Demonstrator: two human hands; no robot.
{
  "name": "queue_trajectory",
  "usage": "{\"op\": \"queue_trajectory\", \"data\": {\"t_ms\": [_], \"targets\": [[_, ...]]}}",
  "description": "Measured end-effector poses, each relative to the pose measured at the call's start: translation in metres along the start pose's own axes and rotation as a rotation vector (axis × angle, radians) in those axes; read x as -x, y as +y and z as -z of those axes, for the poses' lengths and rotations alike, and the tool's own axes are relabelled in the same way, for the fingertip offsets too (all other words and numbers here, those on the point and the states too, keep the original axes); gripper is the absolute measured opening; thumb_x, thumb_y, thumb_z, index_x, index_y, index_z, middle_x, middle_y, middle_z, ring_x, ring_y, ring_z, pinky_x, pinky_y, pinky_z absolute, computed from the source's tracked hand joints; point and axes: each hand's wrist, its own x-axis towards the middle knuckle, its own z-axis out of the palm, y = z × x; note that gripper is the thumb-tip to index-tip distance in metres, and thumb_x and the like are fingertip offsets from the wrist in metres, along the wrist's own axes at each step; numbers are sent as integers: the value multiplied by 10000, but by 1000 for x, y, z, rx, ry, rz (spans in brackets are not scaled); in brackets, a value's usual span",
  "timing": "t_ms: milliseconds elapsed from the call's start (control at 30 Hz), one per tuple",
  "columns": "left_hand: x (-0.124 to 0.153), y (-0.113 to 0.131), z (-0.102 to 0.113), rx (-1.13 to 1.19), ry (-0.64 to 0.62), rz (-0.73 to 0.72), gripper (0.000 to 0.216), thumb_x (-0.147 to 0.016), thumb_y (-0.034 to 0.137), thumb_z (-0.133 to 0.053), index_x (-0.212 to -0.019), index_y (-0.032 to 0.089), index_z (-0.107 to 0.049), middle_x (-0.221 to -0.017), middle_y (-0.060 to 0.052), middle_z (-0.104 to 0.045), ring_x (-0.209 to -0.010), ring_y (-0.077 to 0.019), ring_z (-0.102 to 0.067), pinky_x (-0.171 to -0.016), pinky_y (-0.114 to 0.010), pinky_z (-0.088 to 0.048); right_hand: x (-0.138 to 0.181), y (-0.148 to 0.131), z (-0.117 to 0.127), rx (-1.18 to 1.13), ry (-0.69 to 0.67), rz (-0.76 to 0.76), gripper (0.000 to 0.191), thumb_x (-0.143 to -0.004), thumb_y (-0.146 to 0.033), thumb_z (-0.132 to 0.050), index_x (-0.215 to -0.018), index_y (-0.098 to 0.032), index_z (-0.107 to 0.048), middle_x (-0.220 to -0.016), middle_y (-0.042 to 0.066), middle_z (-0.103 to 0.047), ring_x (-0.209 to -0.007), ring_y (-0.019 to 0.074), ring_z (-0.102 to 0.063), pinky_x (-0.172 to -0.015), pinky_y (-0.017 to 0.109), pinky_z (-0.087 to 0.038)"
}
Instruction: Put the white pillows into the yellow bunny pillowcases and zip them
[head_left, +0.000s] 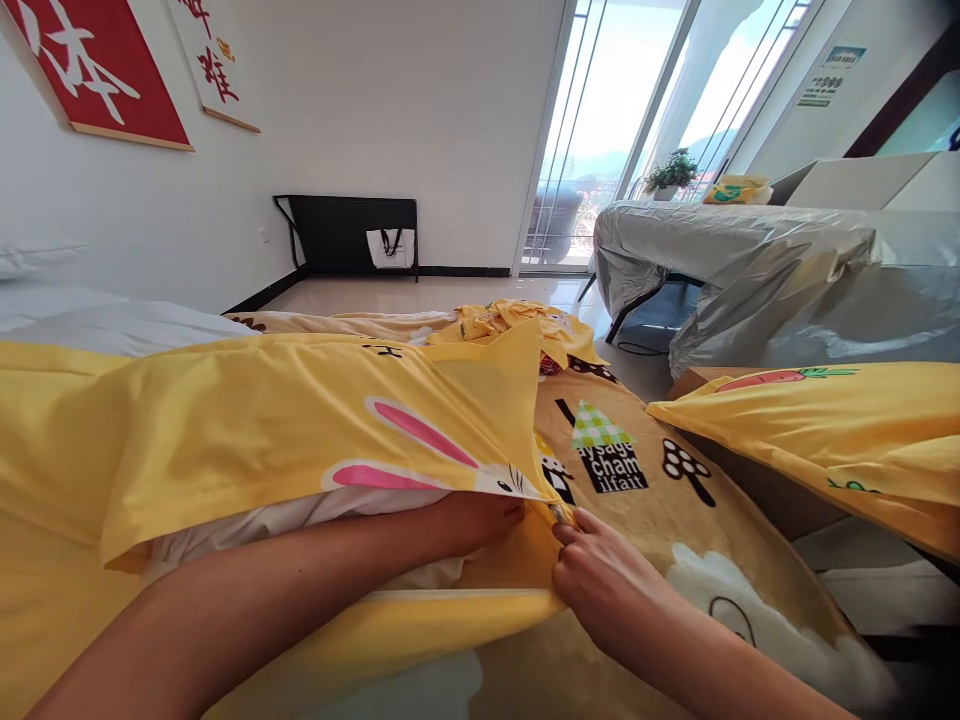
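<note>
A yellow duvet cover (285, 410) with a white-and-pink rabbit print lies across the bed, its long edge gaping toward me. White quilt filling (300, 515) shows inside the gap. My left hand (491, 520) reaches into the opening near the right-hand corner. Its fingers look curled, but the cover's edge partly hides them, and I cannot make out what they hold. Just right of it, my right hand (592, 570) is closed on the corner of the duvet cover, by the rabbit's face, where a small shiny piece shows at the fingertips.
A tan patterned blanket (637, 520) covers the bed beneath. Crumpled yellow fabric (517, 325) lies at the far edge. To the right, a yellow carrot-print pillow (825, 410) rests on a cardboard box (765, 490). Behind stands a plastic-covered table (750, 250).
</note>
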Motion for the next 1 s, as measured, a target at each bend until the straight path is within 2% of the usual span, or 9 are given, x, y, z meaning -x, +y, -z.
{"op": "queue_trajectory", "data": {"t_ms": [100, 167, 267, 433, 500, 700, 833, 900, 1000], "targets": [[2, 2, 10, 17, -9, -21, 370, -856, 91, -487, -1227, 89, -485, -1275, -123, -567, -1189, -222, -507, -981, -295, -395, 0, 0, 1, 1, -4, 6, 155, -690, -126, -650, -554, -203, -652, -531, 40, -611, -705, 201, -557, -706, 340, -312], [4, 2, 12, 39, -39, -40, 389, -777, 123, -591, -1160, 99, -524, -1242, -123, -575, -1161, -251, -522, -951, -309, -424, 0, 0, 0, -12, 21, 8, 168, -688, -116, -648, -543, -201, -640, -520, 41, -603, -694, 200, -555, -699, 339, -302], [4, 7, 7, 25, -45, -42, 201, -799, 131, -565, -995, 99, -596, -1238, -136, -565, -1197, -279, -491, -958, -332, -424, -1, 0, 3, -22, 25, 11, 183, -694, -102, -638, -539, -199, -636, -529, 44, -611, -696, 200, -556, -705, 340, -296], [0, 20, -8, 92, -1, 286, 308, -925, 113, -345, -1160, 95, -544, -1214, -100, -595, -1190, -208, -510, -990, -327, -417, -3, -1, 16, -7, -135, -14, 165, -701, -82, -598, -626, -194, -693, -616, 49, -663, -769, 206, -577, -724, 343, -304], [-1, 22, -8, 122, -19, 327, 320, -928, 133, -346, -1189, 108, -529, -1207, -93, -598, -1186, -212, -514, -994, -343, -416, -3, -1, 18, -15, -144, -12, 175, -708, -82, -583, -649, -196, -702, -639, 48, -670, -779, 202, -579, -736, 345, -305], [2, 19, 4, 50, -135, 104, 219, -782, 201, -588, -962, 91, -650, -1165, -153, -586, -1172, -295, -483, -992, -379, -385, -1, -1, 14, -31, -83, -19, 173, -718, -100, -581, -623, -193, -692, -602, 55, -648, -736, 196, -555, -694, 348, -288], [2, 18, 10, 40, -67, -80, 170, -835, 219, -520, -856, 122, -659, -1144, -150, -577, -1139, -292, -476, -979, -411, -367, 0, 4, 14, -48, -58, 33, 156, -715, -104, -587, -626, -187, -685, -602, 52, -639, -751, 193, -553, -727, 343, -303], [1, 18, 11, 123, -15, -27, 213, -884, 203, -433, -936, 125, -625, -1090, -133, -601, -1058, -252, -527, -926, -377, -406, -1, 8, 15, -75, -28, 91, 133, -724, -133, -597, -638, -184, -686, -683, 59, -658, -832, 197, -561, -801, 342, -314], [-4, 18, 12, 269, 11, 208, 236, -904, 171, -365, -1049, 140, -549, -1020, -88, -634, -896, -206, -592, -775, -315, -469, -5, 11, 12, -69, -7, 141, 67, -701, -177, -643, -661, -171, -696, -774, 85, -671, -936, 221, -563, -943, 377, -282]]}}
